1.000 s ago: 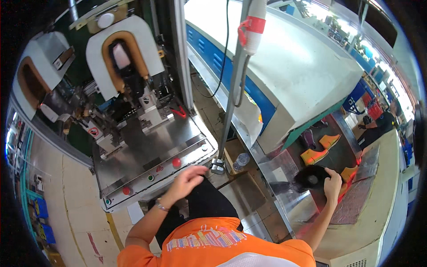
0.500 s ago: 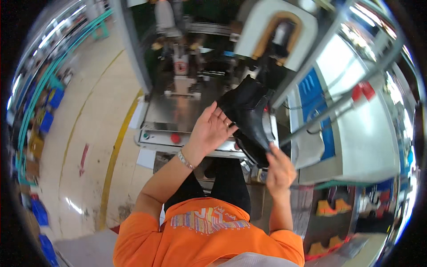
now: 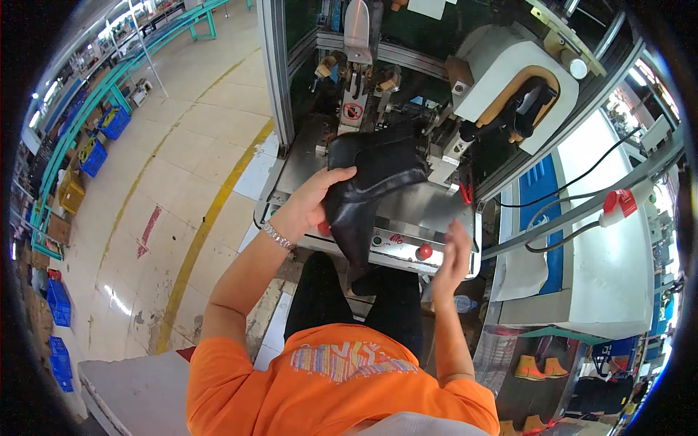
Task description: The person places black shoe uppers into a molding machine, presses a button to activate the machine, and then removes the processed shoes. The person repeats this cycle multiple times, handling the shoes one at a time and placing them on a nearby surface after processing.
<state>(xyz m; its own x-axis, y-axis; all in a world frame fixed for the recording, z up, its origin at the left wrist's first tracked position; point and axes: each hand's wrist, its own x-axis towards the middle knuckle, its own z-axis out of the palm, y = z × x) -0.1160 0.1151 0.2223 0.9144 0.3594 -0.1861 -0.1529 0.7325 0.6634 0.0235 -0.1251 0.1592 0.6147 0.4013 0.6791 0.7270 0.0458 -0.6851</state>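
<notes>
A black leather boot upper (image 3: 372, 174) hangs over the metal bed of a machine (image 3: 425, 211), its narrow end pointing down toward my legs. My left hand (image 3: 314, 202) grips its left edge, thumb on top and the other fingers underneath, mostly hidden. To the right and apart from the upper, my right hand (image 3: 452, 260) is raised with its fingers stretched out and nothing in it. A red push button (image 3: 424, 251) on the machine's front panel lies just left of that hand. Part of a second red button (image 3: 323, 228) shows beside my left hand.
Behind the upper stand the machine's metal clamps (image 3: 354, 109). A white housing with a tan, boot-shaped pad (image 3: 534, 76) juts in at the upper right. Metal frame posts (image 3: 275, 73) flank the work area. Tan boots (image 3: 529, 368) sit on a shelf at the lower right.
My right hand has let go of the boot upper and drawn away. My left hand has turned the upper and shifted it left. The view has swung, so the machine appears farther right.
</notes>
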